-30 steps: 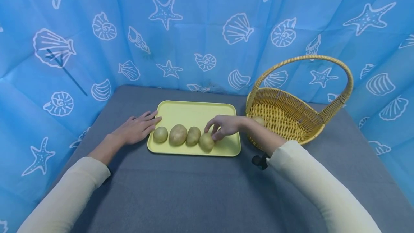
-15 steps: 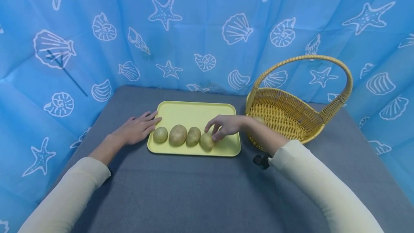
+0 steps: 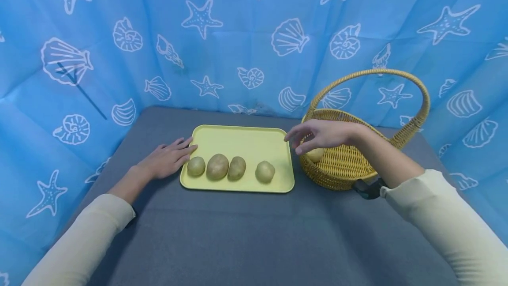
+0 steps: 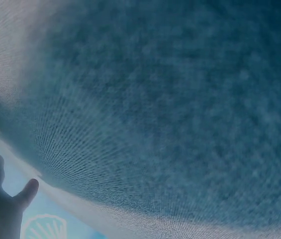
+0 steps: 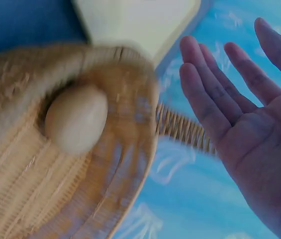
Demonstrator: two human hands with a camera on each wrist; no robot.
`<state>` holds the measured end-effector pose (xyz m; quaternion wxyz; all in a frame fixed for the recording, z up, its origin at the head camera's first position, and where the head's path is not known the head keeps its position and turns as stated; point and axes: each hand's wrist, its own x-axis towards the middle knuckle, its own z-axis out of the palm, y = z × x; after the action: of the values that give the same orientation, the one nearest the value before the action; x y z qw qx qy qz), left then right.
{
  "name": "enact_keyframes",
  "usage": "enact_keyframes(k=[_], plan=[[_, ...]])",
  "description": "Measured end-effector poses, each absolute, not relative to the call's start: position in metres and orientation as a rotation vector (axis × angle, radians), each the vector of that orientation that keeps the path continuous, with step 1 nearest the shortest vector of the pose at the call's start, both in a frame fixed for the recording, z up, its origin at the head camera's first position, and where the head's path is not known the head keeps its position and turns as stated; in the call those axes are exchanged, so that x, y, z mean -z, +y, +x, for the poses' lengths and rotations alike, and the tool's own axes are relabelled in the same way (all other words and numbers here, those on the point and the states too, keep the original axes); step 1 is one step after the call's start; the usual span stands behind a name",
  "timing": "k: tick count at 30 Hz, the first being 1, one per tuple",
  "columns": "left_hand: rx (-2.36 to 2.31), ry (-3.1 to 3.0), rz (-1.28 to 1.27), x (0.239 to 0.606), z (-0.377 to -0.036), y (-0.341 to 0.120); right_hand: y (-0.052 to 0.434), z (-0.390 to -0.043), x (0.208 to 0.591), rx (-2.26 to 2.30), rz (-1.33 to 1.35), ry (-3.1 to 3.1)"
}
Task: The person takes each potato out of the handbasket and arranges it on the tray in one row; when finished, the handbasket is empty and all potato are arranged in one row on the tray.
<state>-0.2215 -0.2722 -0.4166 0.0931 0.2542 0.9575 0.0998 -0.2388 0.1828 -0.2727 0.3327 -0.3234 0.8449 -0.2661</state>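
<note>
A yellow tray [image 3: 240, 138] lies on the grey cloth, with several potatoes along its near side. Three sit close together on the left, among them a large potato [image 3: 217, 167]; a round potato [image 3: 265, 171] sits apart to their right. My left hand [image 3: 168, 159] rests on the tray's left rim, fingers extended. Over the left rim of the wicker basket [image 3: 345, 164], my right hand [image 3: 323, 135] hovers with nothing in it, fingers loosely bent. In the right wrist view its palm shows bare, and one potato [image 5: 76, 119] lies inside the basket against the wall.
The basket's tall arched handle [image 3: 369, 72] rises at the right of the table. Behind stands a blue curtain [image 3: 238, 47] printed with white shells and starfish. Grey cloth [image 3: 238, 233] covers the table in front of the tray.
My right hand has let go of the rightmost potato and moved right, up over the basket. That potato now sits slightly farther right, apart from the others. The left hand has stayed put.
</note>
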Motion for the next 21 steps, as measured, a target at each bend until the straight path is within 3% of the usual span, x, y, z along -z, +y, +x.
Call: enact_keyframes(k=[11, 21], plan=[[-0.319, 2.836, 0.761, 0.413, -0.218, -0.272, 0.246, -0.252, 0.277, 0.742, -0.628, 2.287], [-0.325, 2.837, 0.760, 0.417, -0.220, -0.272, 0.257, -0.264, 0.294, 0.708, -0.496, 2.116]])
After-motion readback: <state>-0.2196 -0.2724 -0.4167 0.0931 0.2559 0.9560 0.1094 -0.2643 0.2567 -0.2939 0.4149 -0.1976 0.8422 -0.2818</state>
